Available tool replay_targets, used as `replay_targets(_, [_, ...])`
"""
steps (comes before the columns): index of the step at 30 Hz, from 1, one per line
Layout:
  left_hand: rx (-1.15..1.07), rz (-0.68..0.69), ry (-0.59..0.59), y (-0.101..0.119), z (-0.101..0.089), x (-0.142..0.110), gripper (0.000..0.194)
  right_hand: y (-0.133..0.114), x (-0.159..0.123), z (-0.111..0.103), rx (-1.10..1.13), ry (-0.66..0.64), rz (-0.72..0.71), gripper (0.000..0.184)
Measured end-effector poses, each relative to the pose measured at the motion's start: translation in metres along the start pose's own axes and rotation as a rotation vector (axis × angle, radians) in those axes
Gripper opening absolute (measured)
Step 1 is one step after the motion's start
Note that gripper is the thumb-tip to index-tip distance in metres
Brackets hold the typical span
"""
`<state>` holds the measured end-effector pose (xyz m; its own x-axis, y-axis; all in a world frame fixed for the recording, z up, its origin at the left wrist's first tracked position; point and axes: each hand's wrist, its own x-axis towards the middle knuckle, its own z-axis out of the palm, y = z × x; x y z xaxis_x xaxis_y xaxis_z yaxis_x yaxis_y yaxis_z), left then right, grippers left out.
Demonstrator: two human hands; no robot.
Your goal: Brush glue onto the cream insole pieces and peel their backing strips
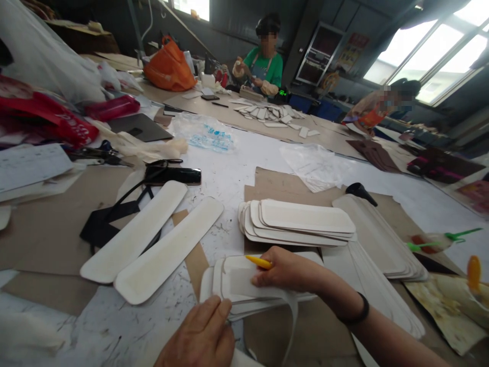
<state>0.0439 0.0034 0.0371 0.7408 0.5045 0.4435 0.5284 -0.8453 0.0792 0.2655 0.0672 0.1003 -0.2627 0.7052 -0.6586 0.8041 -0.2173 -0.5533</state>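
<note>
My right hand (286, 270) is closed around a tool with a yellow, tapered handle (260, 262); its other end is hidden. The hand is over the nearer stack of white rounded panels (237, 275), and a thin white strip (293, 318) curves down from beneath it. At the front left corner of that stack is my left hand (200, 334), fingers curled and pressed together; what they hold, if anything, is hidden. Just behind lies another stack of white panels (305, 216). Two long white panels (170, 250) lie side by side to the left.
Long panels (376, 237) are piled on the right, near a black cone-shaped object (361, 192) and an orange handle (473, 275) in a cup. Clear plastic bags (206, 133) and an orange bag (170, 66) sit farther back. A person in green (273, 69) works across the table; another bends at far right.
</note>
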Motion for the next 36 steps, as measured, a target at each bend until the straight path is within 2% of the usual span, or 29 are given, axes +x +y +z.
replay_targets(4, [-0.117, -0.106, -0.078, -0.005, 0.009, -0.008, 0.025, -0.001, 0.008, -0.002, -0.034, -0.029, -0.007, 0.026])
replay_targets(9, [-0.118, -0.086, -0.041, -0.008, 0.013, -0.004, 0.025, -0.002, 0.013, -0.002, -0.087, -0.039, -0.038, 0.027])
replay_targets(11, [-0.102, -0.129, 0.032, -0.004, 0.022, -0.003, 0.024, -0.003, 0.014, -0.002, -0.104, -0.037, -0.040, 0.028])
replay_targets(13, [-0.094, -0.191, 0.172, 0.000, 0.033, -0.003, 0.026, -0.003, 0.015, -0.003, -0.114, -0.031, -0.033, 0.028])
replay_targets(15, [-0.082, -0.186, 0.278, 0.002, 0.041, -0.002, 0.031, -0.004, 0.015, -0.003, -0.126, -0.024, -0.029, 0.028])
replay_targets(17, [-0.062, -0.132, 0.294, 0.002, 0.043, 0.002, 0.035, -0.004, 0.016, -0.002, -0.143, -0.017, -0.031, 0.028])
replay_targets(24, [0.040, -0.016, 0.103, -0.006, 0.027, 0.012, 0.038, -0.007, 0.017, -0.001, -0.231, 0.008, 0.025, 0.020])
replay_targets(28, [0.014, 0.013, 0.018, -0.009, 0.024, 0.010, 0.033, -0.009, 0.017, 0.001, -0.293, 0.001, 0.031, 0.026])
replay_targets(36, [-0.003, 0.064, -0.129, -0.014, 0.014, 0.011, 0.035, -0.005, 0.020, 0.003, -0.340, -0.010, 0.006, 0.035])
